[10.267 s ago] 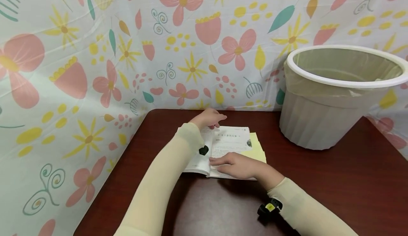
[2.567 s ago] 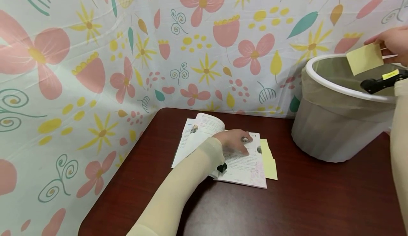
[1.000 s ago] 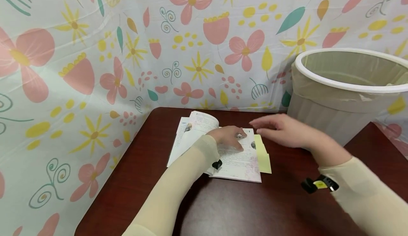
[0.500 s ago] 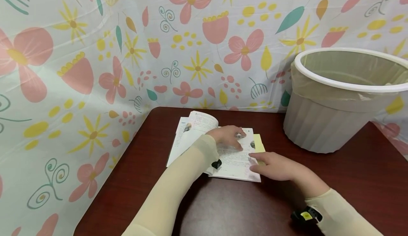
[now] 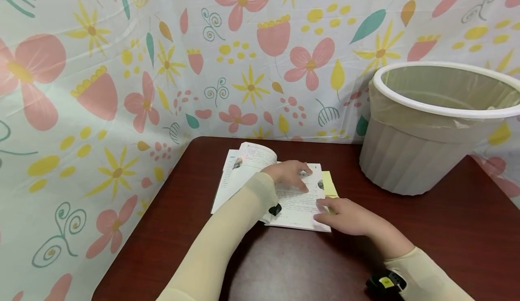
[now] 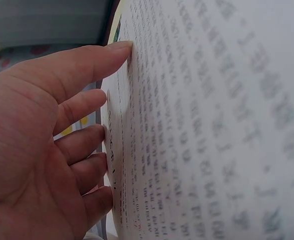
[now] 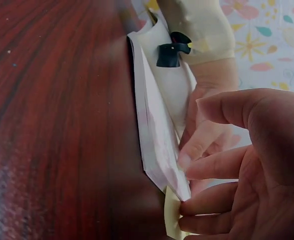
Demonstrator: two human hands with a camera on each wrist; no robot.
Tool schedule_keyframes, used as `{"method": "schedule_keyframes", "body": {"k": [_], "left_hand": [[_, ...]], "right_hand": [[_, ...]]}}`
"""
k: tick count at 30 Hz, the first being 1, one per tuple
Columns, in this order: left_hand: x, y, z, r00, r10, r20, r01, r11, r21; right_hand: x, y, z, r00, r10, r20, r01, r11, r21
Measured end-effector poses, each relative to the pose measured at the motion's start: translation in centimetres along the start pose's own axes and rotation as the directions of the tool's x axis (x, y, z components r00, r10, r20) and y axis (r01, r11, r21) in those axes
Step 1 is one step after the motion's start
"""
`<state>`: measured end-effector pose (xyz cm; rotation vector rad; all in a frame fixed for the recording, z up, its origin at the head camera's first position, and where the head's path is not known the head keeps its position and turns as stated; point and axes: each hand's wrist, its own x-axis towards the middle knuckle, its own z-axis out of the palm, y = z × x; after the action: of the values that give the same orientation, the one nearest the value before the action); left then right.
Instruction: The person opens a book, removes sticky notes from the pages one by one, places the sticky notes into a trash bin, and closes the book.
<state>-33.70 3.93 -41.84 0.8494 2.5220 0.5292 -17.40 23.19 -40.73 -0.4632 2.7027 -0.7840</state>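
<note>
An open book (image 5: pixel 298 210) of printed pages lies on the dark red table, its left leaves curving up. My left hand (image 5: pixel 287 174) rests on the right-hand page, fingers spread; in the left wrist view its fingertips touch the printed page (image 6: pixel 187 125). Yellow sticky notes (image 5: pixel 330 184) stick out past the book's right edge. My right hand (image 5: pixel 345 216) is at that edge, partly covering the notes. In the right wrist view, its fingertips reach the page corner and a yellow note (image 7: pixel 172 212), thumb held apart from the fingers.
A grey waste bin (image 5: pixel 402 152) with a white rim and a liner bag stands at the table's back right. Behind the table (image 5: pixel 284 265) hangs a flower-patterned cloth (image 5: pixel 260 66), which also runs along the left side.
My right hand held a yellow sticky note over the bin earlier; it has come back without it, down to the book's right edge. My left hand stays on the page.
</note>
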Motion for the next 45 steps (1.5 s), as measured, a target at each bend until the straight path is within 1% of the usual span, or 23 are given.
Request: {"method": "schedule_keyframes", "body": {"k": [5,8,12,14,19,21,22,23,24,27,28,29,30,31,32,35,36,38,39,40,41,43,45], "left_hand": [[0.2,-0.3,0.1,1.0,0.009,-0.002,-0.009,1.0,-0.015],[0.3,-0.4,0.1,1.0,0.013,-0.005,-0.013,1.0,-0.013],[0.4,-0.3,0.1,1.0,0.022,-0.006,-0.022,1.0,-0.005],[0.4,-0.3,0.1,1.0,0.026,-0.004,-0.026,1.0,-0.003],[0.3,-0.2,0.0,1.0,0.022,0.0,-0.022,1.0,-0.008],[0.2,-0.1,0.0,1.0,0.022,0.0,-0.022,1.0,-0.011],[0.2,-0.1,0.0,1.0,0.022,0.0,-0.022,1.0,-0.011],[0.2,-0.1,0.0,1.0,0.024,0.001,-0.024,1.0,-0.011],[0.1,-0.1,0.0,1.0,0.025,0.001,-0.025,1.0,-0.012],[-0.1,0.0,-0.1,1.0,0.018,0.002,-0.018,1.0,-0.014],[-0.1,0.0,-0.1,1.0,0.015,0.002,-0.015,1.0,-0.014],[-0.2,0.1,-0.1,1.0,0.011,0.001,-0.011,1.0,-0.015],[-0.2,0.1,-0.2,1.0,0.005,0.0,-0.005,1.0,-0.014],[-0.3,0.1,-0.2,1.0,0.001,-0.001,-0.001,1.0,-0.011],[-0.3,0.2,-0.2,1.0,0.001,0.0,-0.001,1.0,-0.009],[-0.4,0.2,-0.3,1.0,0.004,-0.001,-0.004,1.0,-0.001],[-0.4,0.2,-0.3,1.0,0.009,-0.001,-0.009,1.0,-0.002],[-0.2,0.1,-0.4,1.0,0.02,0.001,-0.02,1.0,-0.008],[-0.2,0.0,-0.5,1.0,0.031,0.0,-0.031,0.999,-0.015],[-0.1,-0.1,-0.6,0.999,0.042,-0.002,-0.042,0.999,-0.026],[0.0,-0.2,-0.7,0.998,0.061,-0.007,-0.061,0.997,-0.039],[0.2,-0.4,-0.9,0.996,0.084,-0.019,-0.086,0.994,-0.072],[0.3,-0.6,-1.0,0.994,0.101,-0.042,-0.105,0.988,-0.117]], "right_hand": [[0.4,0.5,-0.1,0.999,-0.028,-0.043,0.032,0.996,0.089],[0.6,1.1,-0.5,0.995,-0.024,-0.094,0.041,0.983,0.181],[0.7,1.8,-0.8,0.983,0.022,-0.184,0.039,0.947,0.319],[0.8,2.0,-0.8,0.974,0.051,-0.222,0.035,0.93,0.367],[1.0,2.2,-0.5,0.96,0.119,-0.254,0.003,0.901,0.434],[1.0,2.3,-0.5,0.959,0.138,-0.245,-0.005,0.878,0.478],[1.0,2.3,-0.5,0.961,0.148,-0.233,-0.008,0.858,0.514],[1.0,2.4,-0.4,0.963,0.158,-0.216,-0.009,0.824,0.566],[1.0,2.4,-0.4,0.968,0.162,-0.193,-0.006,0.781,0.625],[1.1,2.3,-0.2,0.979,0.163,-0.121,-0.006,0.619,0.786],[1.1,2.2,-0.1,0.984,0.149,-0.1,-0.004,0.577,0.817],[1.2,2.1,0.1,0.988,0.131,-0.082,-0.004,0.55,0.835],[1.2,2.0,0.2,0.991,0.11,-0.07,-0.003,0.551,0.835],[1.3,1.9,0.4,0.994,0.095,-0.057,-0.007,0.567,0.824],[1.3,1.8,0.6,0.996,0.078,-0.051,-0.007,0.604,0.797],[1.4,1.5,1.0,0.997,0.011,-0.073,0.04,0.747,0.664],[1.4,1.5,1.2,0.996,-0.005,-0.086,0.057,0.782,0.62],[1.4,1.5,1.3,0.992,-0.035,-0.118,0.096,0.821,0.563],[1.4,1.4,1.4,0.99,-0.047,-0.13,0.112,0.828,0.549],[1.4,1.4,1.4,0.989,-0.054,-0.135,0.12,0.828,0.548],[1.4,1.4,1.4,0.99,-0.05,-0.135,0.117,0.826,0.551],[1.3,1.5,1.5,0.99,-0.041,-0.134,0.111,0.814,0.57],[1.3,1.5,1.5,0.991,-0.03,-0.127,0.098,0.81,0.578]]}}
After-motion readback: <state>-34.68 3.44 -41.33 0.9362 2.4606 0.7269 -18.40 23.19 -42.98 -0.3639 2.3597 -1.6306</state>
